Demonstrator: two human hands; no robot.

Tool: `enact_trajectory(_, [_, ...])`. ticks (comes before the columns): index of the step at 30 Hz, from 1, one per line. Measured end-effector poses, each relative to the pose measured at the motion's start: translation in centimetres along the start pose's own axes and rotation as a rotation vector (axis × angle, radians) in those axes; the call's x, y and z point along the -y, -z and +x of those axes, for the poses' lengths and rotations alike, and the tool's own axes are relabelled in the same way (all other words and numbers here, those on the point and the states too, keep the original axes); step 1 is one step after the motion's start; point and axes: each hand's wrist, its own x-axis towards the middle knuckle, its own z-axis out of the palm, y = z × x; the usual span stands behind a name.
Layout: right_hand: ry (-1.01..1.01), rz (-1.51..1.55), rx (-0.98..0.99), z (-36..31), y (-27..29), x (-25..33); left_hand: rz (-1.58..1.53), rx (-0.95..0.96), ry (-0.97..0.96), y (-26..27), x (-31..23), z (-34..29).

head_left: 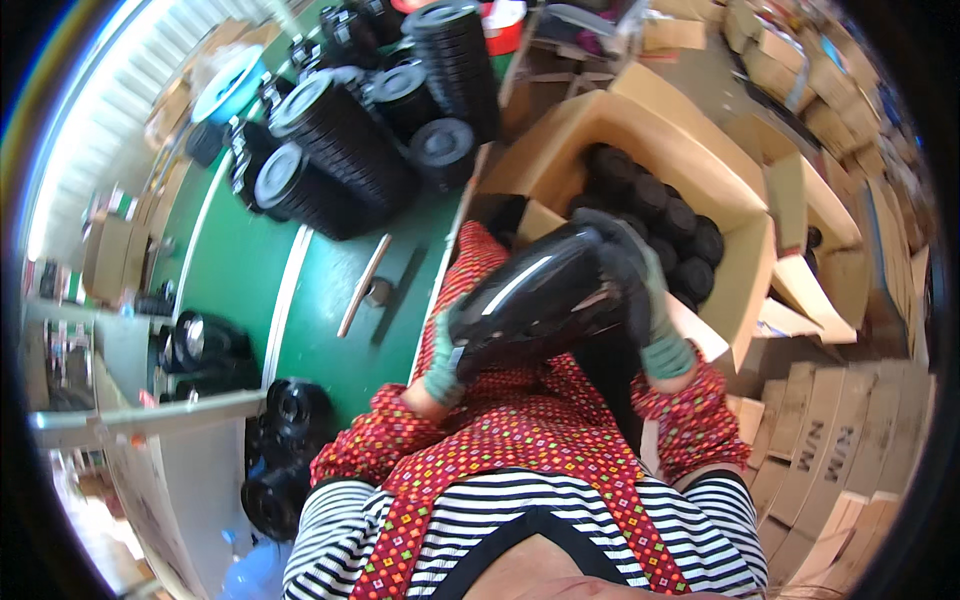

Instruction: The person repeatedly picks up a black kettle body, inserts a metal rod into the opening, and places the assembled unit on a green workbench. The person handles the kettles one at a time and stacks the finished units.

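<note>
I hold a glossy black curved plastic shell [540, 295] in front of my lap with both hands. My left hand [445, 360], in a grey-green glove, grips its lower left end. At the upper right end my right hand [650, 300], gloved the same, wraps over the shell. Behind the shell stands an open cardboard box [640, 135] filled with several round black parts [650, 205]. Red patterned sleeves and an apron cover my arms and lap.
Stacks of black ribbed round parts [345, 150] lie on the green floor at the upper left. More black parts [285, 440] sit at the lower left by a metal bench [140, 415]. Flattened and folded cardboard boxes [830, 450] pile up along the right.
</note>
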Motion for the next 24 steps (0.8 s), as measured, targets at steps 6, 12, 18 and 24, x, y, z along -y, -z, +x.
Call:
enact_trajectory(6, [-0.208, 0.094, 0.352, 4.7, 4.5, -3.0, 1.15, 0.31, -0.174, -3.2, -9.5, -3.5])
enact_trajectory(12, [-0.014, -0.118, 0.742, 5.6, 0.1, -9.4, 1.806, -0.42, -0.27, 10.4, -14.3, -2.9])
enact_trajectory(18, [-0.242, -0.262, 0.763, 6.0, -0.9, -6.1, 1.367, -0.3, -0.022, 12.8, -14.1, -1.5])
enact_trajectory(24, [-0.052, -0.265, 0.319, 3.5, -1.5, -5.3, 0.821, -0.255, 0.179, -2.6, -17.4, 1.3])
